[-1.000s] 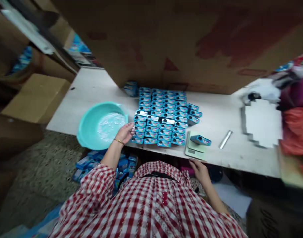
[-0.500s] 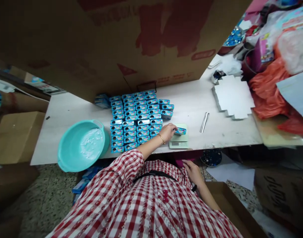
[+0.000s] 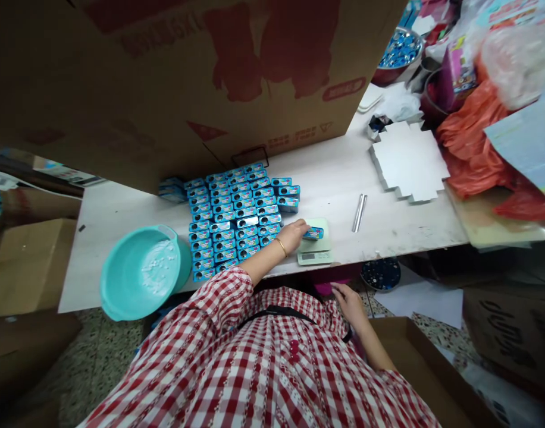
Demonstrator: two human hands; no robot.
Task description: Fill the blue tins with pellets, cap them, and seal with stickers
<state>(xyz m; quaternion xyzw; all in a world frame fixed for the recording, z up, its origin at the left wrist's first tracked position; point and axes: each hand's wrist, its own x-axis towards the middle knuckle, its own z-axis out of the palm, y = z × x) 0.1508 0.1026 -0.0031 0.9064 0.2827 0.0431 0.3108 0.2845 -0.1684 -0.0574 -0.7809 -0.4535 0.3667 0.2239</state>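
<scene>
My left hand reaches over the table with its fingers closed on the near end of a small blue box. That box lies at the pale green digital scale, over its platform; whether it rests its full weight there I cannot tell. Left of the hand, rows of matching blue boxes stand packed together, several with a dark round spot on the face. My right hand hangs below the table edge near my lap, its fingers loosely stretched and holding nothing.
A turquoise basin with small white bits stands at the left. Behind the boxes rises a large cardboard carton. To the right lie shiny silver strips, a stack of white card shapes and orange plastic bags.
The view has shifted a little to the right, so things on the table appear further left. My left hand keeps hold of the blue box at the scale; my right hand has barely moved.
</scene>
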